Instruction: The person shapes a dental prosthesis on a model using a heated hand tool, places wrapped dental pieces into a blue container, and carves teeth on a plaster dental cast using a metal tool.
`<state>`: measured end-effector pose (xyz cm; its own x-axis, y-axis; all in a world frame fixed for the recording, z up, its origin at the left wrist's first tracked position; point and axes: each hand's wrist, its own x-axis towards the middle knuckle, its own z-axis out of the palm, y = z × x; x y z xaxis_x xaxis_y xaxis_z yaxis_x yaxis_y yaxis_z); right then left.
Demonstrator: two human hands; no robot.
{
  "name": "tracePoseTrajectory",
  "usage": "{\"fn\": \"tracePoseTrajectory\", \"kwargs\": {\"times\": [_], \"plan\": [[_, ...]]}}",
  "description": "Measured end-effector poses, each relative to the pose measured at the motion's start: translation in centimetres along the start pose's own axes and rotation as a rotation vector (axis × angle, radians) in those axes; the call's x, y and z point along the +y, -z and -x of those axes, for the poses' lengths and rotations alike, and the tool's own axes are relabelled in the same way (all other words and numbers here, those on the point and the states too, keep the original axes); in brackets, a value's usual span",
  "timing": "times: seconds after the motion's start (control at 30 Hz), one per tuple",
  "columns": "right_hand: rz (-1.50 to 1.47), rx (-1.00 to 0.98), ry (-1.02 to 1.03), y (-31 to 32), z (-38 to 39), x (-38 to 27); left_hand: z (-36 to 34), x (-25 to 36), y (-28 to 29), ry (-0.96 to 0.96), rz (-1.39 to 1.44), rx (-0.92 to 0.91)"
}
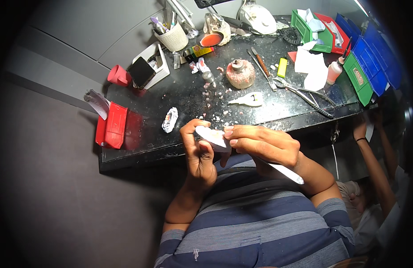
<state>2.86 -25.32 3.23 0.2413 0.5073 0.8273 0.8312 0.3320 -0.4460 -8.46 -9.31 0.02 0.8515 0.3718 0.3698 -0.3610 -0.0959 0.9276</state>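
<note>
My left hand (198, 154) grips a white plaster dental cast (214, 138) by its edge, held up just in front of the bench. My right hand (266, 146) is closed round a slim tool with a white handle (286, 173), which sticks out below the palm toward the lower right. Its working end is hidden behind the fingers, and the right fingertips meet the cast's near-right side. Another small plaster cast (170, 119) with pinkish teeth lies on the bench, left of my hands. Beyond the hands rests a flat white piece with a narrow end (247, 99).
White crumbs litter the black bench (148, 145) round a pink-stained round jar (240, 75). Pliers (304, 94), a wooden-handled knife (261, 64) and a yellow lighter (282, 67) lie right. A red bin (112, 125) stands left. Another person's hand (360, 128) is at far right.
</note>
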Motion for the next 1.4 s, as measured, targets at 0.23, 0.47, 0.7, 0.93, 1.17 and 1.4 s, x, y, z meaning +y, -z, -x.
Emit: {"fn": "tracePoseTrajectory", "kwargs": {"times": [0.23, 0.47, 0.7, 0.93, 1.17, 1.4], "plan": [[0.004, -0.024, 0.008, -0.1, 0.7, 0.6, 0.2, 0.5, 0.5, 0.134, 0.065, -0.050], [-0.027, -0.016, -0.117, -0.4, 0.8, 0.5, -0.4, -0.5, 0.7, 0.100, -0.075, 0.049], [-0.239, 0.012, -0.112, -0.4, 0.6, -0.3, -0.4, 0.3, 0.9, 0.501, 0.483, -0.123], [-0.330, -0.035, -0.130, -0.6, 0.9, 0.3, -0.2, 1.7, 1.1, 0.723, 0.541, -0.133], [-0.282, -0.023, -0.159, -0.6, 0.7, -0.1, -0.3, 1.8, 0.8, 0.744, 0.536, -0.136], [-0.361, -0.047, -0.171, -0.6, 0.7, 0.9, -0.4, 1.5, 0.9, 0.761, 0.580, -0.159]]}}
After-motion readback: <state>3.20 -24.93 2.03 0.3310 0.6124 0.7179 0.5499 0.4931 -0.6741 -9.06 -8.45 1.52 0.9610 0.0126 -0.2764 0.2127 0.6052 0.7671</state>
